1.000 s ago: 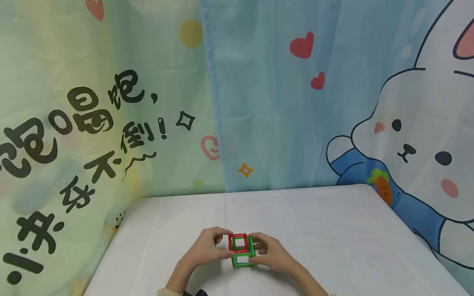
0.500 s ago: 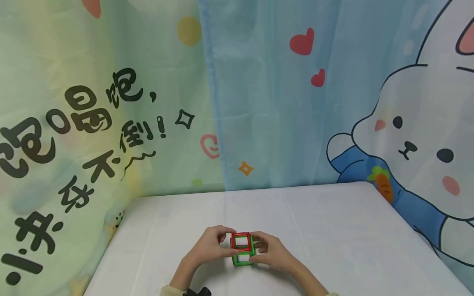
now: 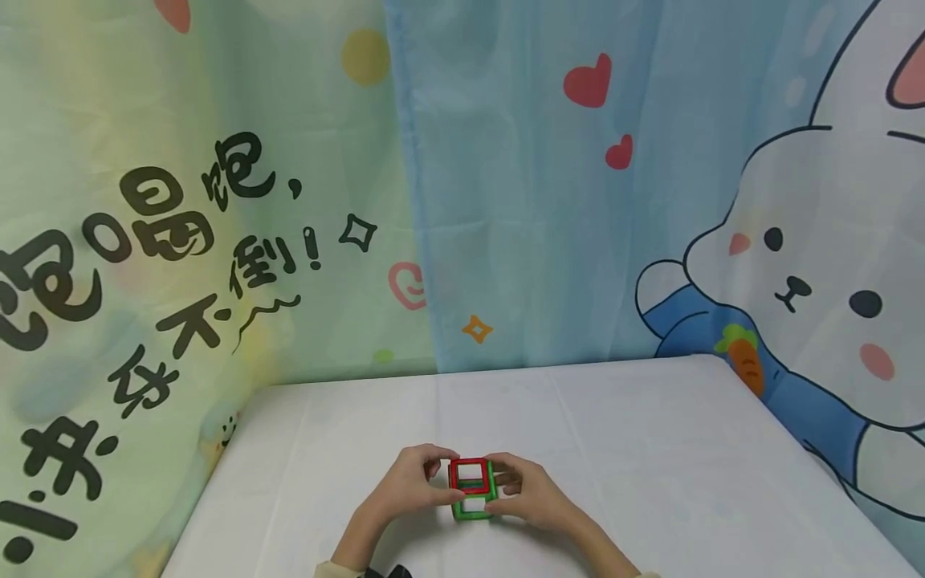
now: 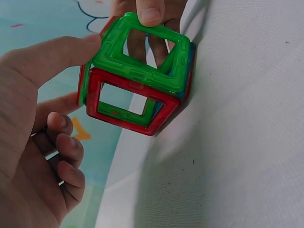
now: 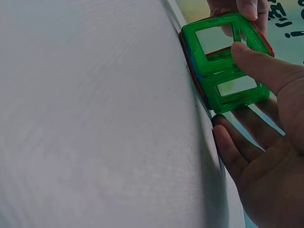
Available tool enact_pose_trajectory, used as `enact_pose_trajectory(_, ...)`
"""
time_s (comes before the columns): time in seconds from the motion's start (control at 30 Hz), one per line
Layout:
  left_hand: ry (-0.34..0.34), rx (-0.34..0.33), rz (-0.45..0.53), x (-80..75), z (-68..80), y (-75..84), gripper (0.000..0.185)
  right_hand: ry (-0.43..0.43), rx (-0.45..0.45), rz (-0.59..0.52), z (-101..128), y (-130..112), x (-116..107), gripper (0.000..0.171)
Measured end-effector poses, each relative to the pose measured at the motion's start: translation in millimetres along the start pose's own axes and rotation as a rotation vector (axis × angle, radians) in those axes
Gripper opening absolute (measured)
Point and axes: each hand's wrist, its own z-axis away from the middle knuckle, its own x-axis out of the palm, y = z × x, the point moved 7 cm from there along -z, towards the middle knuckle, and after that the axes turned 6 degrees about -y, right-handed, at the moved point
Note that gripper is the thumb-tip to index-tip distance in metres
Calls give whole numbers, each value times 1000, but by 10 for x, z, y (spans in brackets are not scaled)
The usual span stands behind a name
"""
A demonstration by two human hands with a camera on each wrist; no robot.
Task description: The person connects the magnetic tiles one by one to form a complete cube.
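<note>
At lower centre, both hands, left hand (image 3: 408,484) and right hand (image 3: 531,491), keep pinching the red-and-green plastic frame cube (image 3: 472,489), barely shifted, fingers curled round its sides.

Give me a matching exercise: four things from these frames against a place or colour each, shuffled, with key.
Things:
1. cube
2. left hand
3. right hand
4. table

Matches:
A. white cloth surface
B. grips the cube's left side
C. red and green frames, standing on the table
D. grips the cube's right side

Pairs: 1-C, 2-B, 3-D, 4-A
</note>
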Motion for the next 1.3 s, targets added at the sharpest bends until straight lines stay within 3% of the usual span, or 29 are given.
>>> enact_pose_trajectory(0.53, -36, -14, 48, 25, 18, -42, 48, -13, 29, 4, -25, 28, -2, 59)
enact_pose_trajectory(1.1, -22, -49, 49, 27, 72, -58, 51, -28, 38, -5, -64, 39, 10, 60)
enact_pose_trajectory(1.3, -39, -51, 174, 92, 106, -125, 63, -30, 42, -7, -56, 27, 7, 63)
